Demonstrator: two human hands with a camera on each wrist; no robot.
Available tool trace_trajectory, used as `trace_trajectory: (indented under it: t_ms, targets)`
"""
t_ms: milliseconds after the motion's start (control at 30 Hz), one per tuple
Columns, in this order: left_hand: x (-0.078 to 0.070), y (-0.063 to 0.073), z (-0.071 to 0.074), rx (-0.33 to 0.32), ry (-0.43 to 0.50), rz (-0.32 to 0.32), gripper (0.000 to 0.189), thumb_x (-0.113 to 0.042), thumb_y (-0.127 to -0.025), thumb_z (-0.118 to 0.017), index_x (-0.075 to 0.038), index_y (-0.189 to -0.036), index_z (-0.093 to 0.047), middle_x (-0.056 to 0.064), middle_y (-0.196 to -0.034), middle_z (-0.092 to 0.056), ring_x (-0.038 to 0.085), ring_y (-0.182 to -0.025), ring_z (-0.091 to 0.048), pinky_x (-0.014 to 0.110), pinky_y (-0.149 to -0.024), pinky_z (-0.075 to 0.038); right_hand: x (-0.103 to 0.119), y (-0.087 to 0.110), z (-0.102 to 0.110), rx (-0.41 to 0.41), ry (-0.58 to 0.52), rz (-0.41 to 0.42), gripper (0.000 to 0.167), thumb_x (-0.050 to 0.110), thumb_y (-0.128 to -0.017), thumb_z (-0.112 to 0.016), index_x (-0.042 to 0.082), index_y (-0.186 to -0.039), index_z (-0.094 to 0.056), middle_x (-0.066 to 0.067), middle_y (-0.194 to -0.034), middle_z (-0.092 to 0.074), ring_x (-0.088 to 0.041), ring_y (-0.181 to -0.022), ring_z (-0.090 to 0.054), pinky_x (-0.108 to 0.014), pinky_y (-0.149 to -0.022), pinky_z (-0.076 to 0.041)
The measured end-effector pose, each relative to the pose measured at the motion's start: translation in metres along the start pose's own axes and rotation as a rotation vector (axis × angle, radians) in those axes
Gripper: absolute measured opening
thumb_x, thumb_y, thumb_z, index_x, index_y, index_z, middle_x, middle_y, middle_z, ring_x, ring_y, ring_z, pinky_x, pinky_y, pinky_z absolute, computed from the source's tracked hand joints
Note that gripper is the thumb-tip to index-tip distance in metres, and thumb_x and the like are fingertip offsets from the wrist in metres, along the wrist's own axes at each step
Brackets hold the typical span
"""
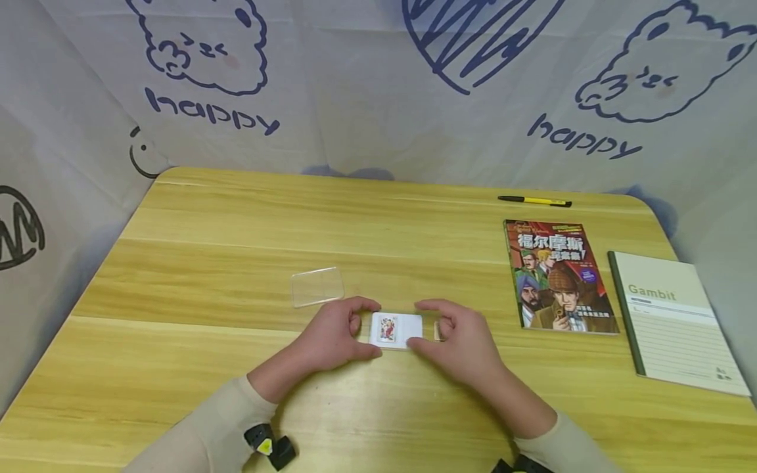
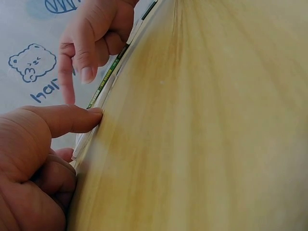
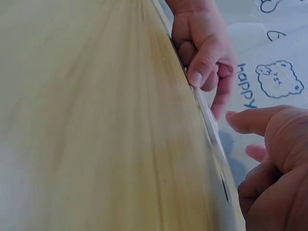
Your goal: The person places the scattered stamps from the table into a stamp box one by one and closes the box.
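A flat white card case (image 1: 411,325) lies on the table between the hands. A small playing card (image 1: 387,328) with a red-and-yellow figure shows on its left part. My left hand (image 1: 334,334) holds the case's left end, thumb on the near edge and index finger at the far edge. My right hand (image 1: 458,338) hovers over the right end, thumb and index finger spread apart and the other fingers curled. In the right wrist view, the thumb (image 3: 245,120) stands off the case. Beside my left hand lies a clear plastic lid (image 1: 317,287).
A small pale piece (image 1: 438,330) shows partly behind my right fingers. On the right lie a comic-style book (image 1: 558,279) and a Gambit notebook (image 1: 677,322). A yellow-and-black pen (image 1: 535,201) lies near the table's far edge. A white printed curtain (image 1: 367,98) hangs behind the wooden table (image 1: 207,368).
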State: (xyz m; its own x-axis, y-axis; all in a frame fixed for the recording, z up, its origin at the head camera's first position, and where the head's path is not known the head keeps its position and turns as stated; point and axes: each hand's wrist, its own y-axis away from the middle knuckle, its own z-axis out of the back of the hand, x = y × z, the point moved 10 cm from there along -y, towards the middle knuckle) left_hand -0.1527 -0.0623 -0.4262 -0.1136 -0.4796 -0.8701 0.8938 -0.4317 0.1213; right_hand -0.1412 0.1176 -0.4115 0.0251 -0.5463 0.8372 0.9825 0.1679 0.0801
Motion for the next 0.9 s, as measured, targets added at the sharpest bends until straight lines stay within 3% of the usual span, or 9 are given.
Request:
trace_trajectory:
  t_ms: [433,733,900]
  targets:
    - [-0.001,0.000,-0.001,-0.007,0.001,0.012,0.062,-0.006,-0.068,-0.092,-0.001,-0.123,-0.063,-0.005,-0.061,-0.036,0.008,-0.054,-0.033,0.024,-0.052,-0.031,-0.025,0.008,0.028,-0.006,0.090,-0.014,0.045,0.021,-0.073,-0.090,0.015,-0.113,-0.072,0.006,-0.050,-0.034,-0.008,-0.043,-0.028,-0.031,-0.047,-0.037]
    - [0.000,-0.001,-0.001,-0.007,-0.008,0.008,0.062,-0.007,-0.068,-0.092,-0.001,-0.123,-0.064,-0.005,-0.061,-0.036,0.008,-0.054,-0.033,0.024,-0.052,-0.031,-0.030,0.009,0.033,0.017,0.130,0.038,0.038,0.020,-0.077,-0.088,0.012,-0.111,-0.073,0.007,-0.052,-0.034,-0.008,-0.045,-0.030,-0.037,-0.069,-0.047]
    - [0.001,-0.001,-0.001,-0.006,-0.006,0.008,0.062,-0.007,-0.068,-0.092,-0.001,-0.123,-0.064,-0.005,-0.061,-0.037,0.008,-0.054,-0.033,0.024,-0.052,-0.031,-0.032,0.006,0.032,0.022,0.144,0.037,0.033,0.017,-0.078,-0.086,0.011,-0.107,-0.073,0.008,-0.052,-0.035,-0.007,-0.046,-0.031,-0.037,-0.067,-0.046]
